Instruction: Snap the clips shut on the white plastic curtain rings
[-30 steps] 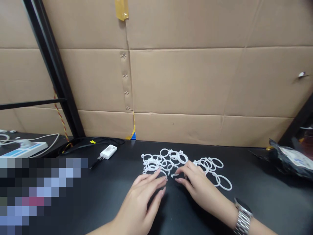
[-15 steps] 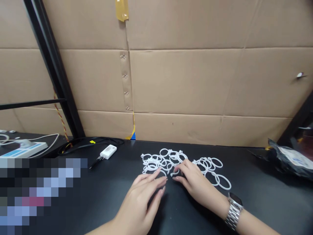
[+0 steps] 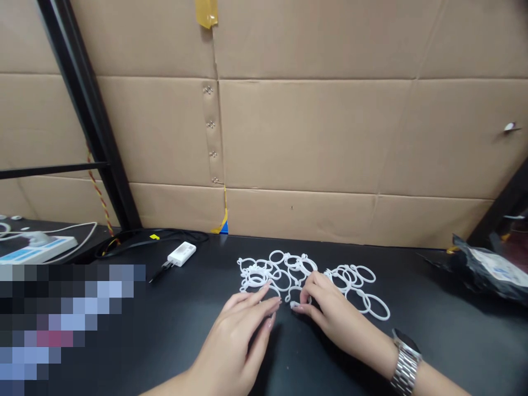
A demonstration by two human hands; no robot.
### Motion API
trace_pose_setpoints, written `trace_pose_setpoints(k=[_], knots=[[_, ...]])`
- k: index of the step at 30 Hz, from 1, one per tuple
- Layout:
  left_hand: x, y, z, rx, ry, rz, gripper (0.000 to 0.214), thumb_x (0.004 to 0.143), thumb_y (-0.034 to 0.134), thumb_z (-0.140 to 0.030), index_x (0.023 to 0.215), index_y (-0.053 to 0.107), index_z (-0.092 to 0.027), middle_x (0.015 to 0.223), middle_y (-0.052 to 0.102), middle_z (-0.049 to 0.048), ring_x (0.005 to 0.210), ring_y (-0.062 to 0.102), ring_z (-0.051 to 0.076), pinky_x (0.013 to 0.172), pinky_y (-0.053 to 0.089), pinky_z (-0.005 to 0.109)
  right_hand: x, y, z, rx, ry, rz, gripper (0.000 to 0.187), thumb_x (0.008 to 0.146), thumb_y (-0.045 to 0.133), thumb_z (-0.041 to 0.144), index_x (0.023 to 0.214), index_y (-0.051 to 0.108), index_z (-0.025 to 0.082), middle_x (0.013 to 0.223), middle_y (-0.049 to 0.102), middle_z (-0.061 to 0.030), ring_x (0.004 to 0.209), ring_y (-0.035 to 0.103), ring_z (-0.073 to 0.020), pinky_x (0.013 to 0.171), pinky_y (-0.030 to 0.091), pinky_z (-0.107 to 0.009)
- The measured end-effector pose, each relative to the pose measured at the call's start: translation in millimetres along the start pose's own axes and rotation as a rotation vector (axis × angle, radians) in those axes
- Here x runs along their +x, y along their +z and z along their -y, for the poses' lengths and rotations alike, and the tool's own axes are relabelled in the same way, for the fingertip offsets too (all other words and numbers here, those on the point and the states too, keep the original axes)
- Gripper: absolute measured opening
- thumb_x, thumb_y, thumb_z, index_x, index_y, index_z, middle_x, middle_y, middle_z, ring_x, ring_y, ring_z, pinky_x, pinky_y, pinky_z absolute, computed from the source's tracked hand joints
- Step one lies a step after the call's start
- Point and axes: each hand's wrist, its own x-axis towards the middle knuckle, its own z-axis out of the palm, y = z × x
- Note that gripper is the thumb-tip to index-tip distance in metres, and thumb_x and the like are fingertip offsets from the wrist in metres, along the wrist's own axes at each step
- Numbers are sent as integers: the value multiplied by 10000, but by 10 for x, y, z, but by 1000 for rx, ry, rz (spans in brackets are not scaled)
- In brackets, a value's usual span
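Observation:
Several white rings (image 3: pixel 279 280), thin loops with small knobs or eyelets on them, lie in a loose, overlapping spread on the black table. My left hand (image 3: pixel 243 333) hovers at the near left edge of this spread, fingers stretched forward and a little apart, with nothing visible in them. My right hand (image 3: pixel 325 302) is at the near middle of the spread, its thumb and bent index finger closed on a white ring. That ring's knobbed end shows by the thumb tip; the fingers and other rings hide the rest. A metal-band watch is on my right wrist.
A white charger (image 3: pixel 182 254) with a black plug lies to the left, near black cables. A power strip (image 3: pixel 41 249) is farther left. On the right lies a black plastic package (image 3: pixel 490 269). A cardboard wall (image 3: pixel 313 137) rises behind the table (image 3: pixel 173 341).
My right thumb and index finger have closed on a white ring and drawn slightly toward me, its knobbed end now showing at the thumb. My left hand has barely moved.

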Motion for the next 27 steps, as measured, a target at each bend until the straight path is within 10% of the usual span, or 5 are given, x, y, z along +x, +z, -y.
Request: trace_pose_setpoints(k=[14,27], knots=[[10,-34,-69,-140,-142,112,332,891,527,-302,1207,564,-206,1206,631,60,1117,582,215,900,512,361,-120,17,292,1195,306,153,264,877,538,352,698,529,158,656,417,29,584,324,-101,554,275,-234],[12,1,-69,-272,-108,-68,211,865,551,-148,1038,655,-209,1011,728,43,938,681,218,808,560,382,-262,273,424,1405,211,365,417,848,541,461,581,533,141,527,492,7,435,380,-68,440,249,-214]])
